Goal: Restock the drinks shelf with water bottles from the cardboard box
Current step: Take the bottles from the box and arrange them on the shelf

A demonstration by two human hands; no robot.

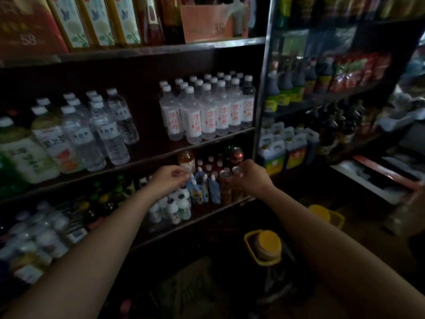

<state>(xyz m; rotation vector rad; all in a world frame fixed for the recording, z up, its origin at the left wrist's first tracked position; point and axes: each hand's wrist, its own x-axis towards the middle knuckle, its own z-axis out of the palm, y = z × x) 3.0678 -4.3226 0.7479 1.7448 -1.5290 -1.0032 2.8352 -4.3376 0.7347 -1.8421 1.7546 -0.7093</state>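
Both bare forearms reach to the dark lower shelf point(207, 212) of small drinks; the left hand point(169, 177), fingers curled, seems to pinch a blue pouch top point(192, 180); the right hand point(251, 174) curls by a tall patterned can point(226, 187), its grip unclear. Clear white-capped water bottles point(207, 111) stand one shelf above; no cardboard box is discernible. Judgement: nudge small drinks gently, keeping them upright.

- water bottles point(207, 111): clear glossy plastic, paper-looking labels
- shelf edge point(161, 48): shiny metal
- oil jug cap point(268, 246): matt yellow plastic
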